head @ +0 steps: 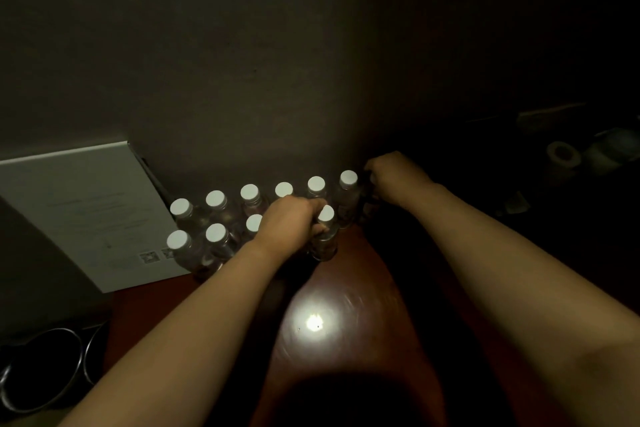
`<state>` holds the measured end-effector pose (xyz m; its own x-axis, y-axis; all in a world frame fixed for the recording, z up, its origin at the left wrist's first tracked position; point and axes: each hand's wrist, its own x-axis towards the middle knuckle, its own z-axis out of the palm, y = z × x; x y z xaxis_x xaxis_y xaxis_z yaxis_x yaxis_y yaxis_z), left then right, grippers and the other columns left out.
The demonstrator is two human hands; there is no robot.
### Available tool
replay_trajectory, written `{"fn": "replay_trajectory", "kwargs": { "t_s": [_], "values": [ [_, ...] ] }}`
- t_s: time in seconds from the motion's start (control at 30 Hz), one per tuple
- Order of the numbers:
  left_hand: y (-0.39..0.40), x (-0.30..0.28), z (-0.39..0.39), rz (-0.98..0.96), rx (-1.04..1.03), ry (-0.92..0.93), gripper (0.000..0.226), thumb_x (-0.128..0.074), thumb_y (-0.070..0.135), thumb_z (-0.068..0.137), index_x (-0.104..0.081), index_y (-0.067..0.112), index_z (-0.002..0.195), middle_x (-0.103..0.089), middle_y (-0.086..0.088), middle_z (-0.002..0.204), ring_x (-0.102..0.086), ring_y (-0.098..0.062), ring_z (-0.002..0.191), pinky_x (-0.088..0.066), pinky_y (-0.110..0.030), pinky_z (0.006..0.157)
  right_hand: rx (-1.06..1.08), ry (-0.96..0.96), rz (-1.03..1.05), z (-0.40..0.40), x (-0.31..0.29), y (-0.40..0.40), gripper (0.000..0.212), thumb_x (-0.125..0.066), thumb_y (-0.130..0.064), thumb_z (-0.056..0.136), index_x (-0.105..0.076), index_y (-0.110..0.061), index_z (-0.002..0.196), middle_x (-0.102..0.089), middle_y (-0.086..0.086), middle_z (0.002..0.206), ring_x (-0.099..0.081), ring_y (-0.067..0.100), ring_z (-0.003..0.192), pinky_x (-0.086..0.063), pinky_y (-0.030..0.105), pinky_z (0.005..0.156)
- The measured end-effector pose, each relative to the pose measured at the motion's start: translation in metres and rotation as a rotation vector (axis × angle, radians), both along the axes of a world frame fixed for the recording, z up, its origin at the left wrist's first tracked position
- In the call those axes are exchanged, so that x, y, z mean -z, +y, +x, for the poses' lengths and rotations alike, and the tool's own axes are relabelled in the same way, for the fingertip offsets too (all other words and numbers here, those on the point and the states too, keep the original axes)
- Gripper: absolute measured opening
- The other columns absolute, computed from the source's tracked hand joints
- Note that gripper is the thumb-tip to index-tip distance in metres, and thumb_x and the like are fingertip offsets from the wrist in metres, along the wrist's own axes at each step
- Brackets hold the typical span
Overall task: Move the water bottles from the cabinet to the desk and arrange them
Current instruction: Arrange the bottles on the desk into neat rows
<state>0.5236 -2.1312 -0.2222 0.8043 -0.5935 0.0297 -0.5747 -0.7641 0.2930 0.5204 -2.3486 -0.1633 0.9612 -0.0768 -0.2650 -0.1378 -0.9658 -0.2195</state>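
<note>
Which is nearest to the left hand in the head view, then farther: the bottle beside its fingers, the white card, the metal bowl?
1. Bottle, gripped by the left hand.
2. White card, left, against the wall.
3. Metal bowl, bottom-left corner.

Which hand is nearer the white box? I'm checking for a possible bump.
Left. The left hand grips a bottle in the front row, right of the box; the right hand is farther right.

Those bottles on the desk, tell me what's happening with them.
A person is lining up white-capped water bottles in two rows on the wooden desk, against the wall. The left hand grips the front-row bottle, setting it at the right end of that row. The right hand is curled at the back row's right end, beside the last bottle; what it holds is too dark to tell.
</note>
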Motion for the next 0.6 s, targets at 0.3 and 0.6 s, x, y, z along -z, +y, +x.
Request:
{"fn": "replay_trajectory", "kwargs": {
  "t_s": [0.3, 0.6],
  "values": [
    [0.0008, 0.0018, 0.0008, 0.005, 0.006, 0.018, 0.018, -0.069, 0.035, 0.083, -0.058, 0.027, 0.094, -0.07, 0.002, 0.086, -0.065, -0.023, 0.084, -0.044, -0.031, 0.061, -0.007, -0.014, 0.012, -0.0002, 0.0022, -0.0015, 0.028, -0.06, -0.008, 0.091, -0.064, -0.006, 0.119, -0.063, 0.019, 0.12, -0.06, 0.037, 0.111, -0.051, 0.041, 0.093],
    [0.001, 0.0011, -0.0003, -0.006, -0.007, 0.051, 0.019, -0.071, 0.035, 0.081, -0.056, 0.03, 0.093, -0.069, 0.004, 0.084, -0.065, -0.022, 0.083, -0.046, -0.032, 0.062, -0.033, -0.016, -0.048, 0.001, 0.0086, -0.0033, 0.032, -0.066, -0.009, 0.088, -0.062, -0.007, 0.12, -0.063, 0.017, 0.118, -0.06, 0.035, 0.109, -0.051, 0.037, 0.089]
  ]
}}
